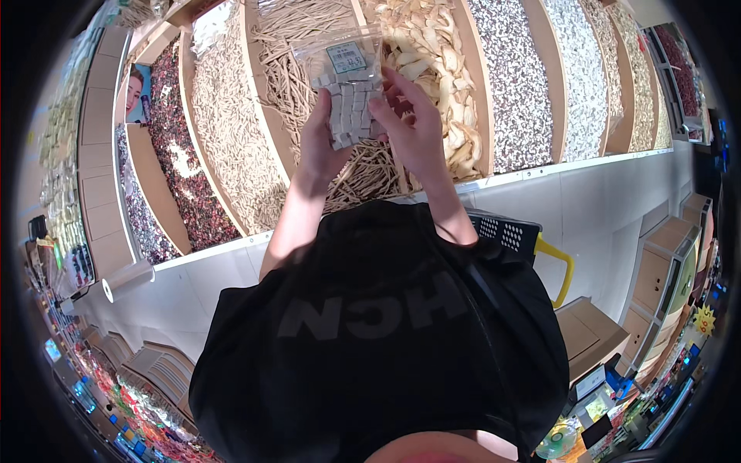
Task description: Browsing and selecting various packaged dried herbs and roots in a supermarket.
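A clear plastic bag of white blocks (351, 112) is held up in front of me, with a printed label near its top. My left hand (320, 147) grips its left side, the thumb lying along the front. On the opposite side my right hand (413, 127) pinches the bag, its thumb on the front and the other fingers partly hidden behind. Beneath the bag lie thin brown dried sticks (289, 77) in a wooden bin. Pale dried slices (455, 92) fill the bin just to the right of my right hand.
More bins hold dark red dried pieces (174, 131), short beige pieces (224, 116), black-and-white grains (513, 85) and white pieces (579, 85). A clear roll (127, 279) sits at the front left edge. Below on the right is a black basket with a yellow handle (567, 270).
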Tool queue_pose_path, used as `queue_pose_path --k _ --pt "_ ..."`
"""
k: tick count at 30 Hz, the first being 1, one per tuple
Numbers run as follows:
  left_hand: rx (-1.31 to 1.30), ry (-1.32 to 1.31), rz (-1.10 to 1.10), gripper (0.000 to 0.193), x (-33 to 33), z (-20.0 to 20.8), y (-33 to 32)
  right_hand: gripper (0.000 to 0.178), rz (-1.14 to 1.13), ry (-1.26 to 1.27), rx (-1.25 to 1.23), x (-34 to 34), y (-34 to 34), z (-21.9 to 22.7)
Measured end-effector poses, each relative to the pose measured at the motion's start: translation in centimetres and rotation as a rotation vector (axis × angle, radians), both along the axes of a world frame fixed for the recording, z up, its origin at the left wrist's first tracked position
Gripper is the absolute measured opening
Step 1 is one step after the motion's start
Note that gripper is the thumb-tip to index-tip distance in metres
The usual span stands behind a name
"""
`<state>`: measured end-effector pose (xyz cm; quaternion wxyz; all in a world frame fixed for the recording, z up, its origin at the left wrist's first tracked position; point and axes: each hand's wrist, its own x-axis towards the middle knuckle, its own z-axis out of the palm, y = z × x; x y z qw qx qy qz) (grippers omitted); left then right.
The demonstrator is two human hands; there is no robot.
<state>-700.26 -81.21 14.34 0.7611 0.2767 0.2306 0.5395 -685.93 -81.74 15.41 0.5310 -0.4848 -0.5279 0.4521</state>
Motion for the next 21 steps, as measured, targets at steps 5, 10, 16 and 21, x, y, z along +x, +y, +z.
queue_pose_path --k 5,10,16,21 --pt "0.023 -0.205 -0.09 0.062 -1.0 -0.7 -0.4 0.042 0.012 0.026 -0.061 0.2 -0.6 1.1" --pt "-0.012 -0.154 -0.035 0.065 -1.1 -0.3 -0.7 0.044 0.001 0.009 0.01 0.1 -0.5 0.1" --pt "0.043 -0.191 -0.099 0.065 -1.8 -1.2 -0.7 0.044 0.013 0.007 0.012 0.2 -0.6 0.3" --pt "0.003 -0.101 -0.073 0.066 -1.6 -1.1 -0.4 0.046 0.021 0.045 -0.013 0.5 0.1 -0.3"
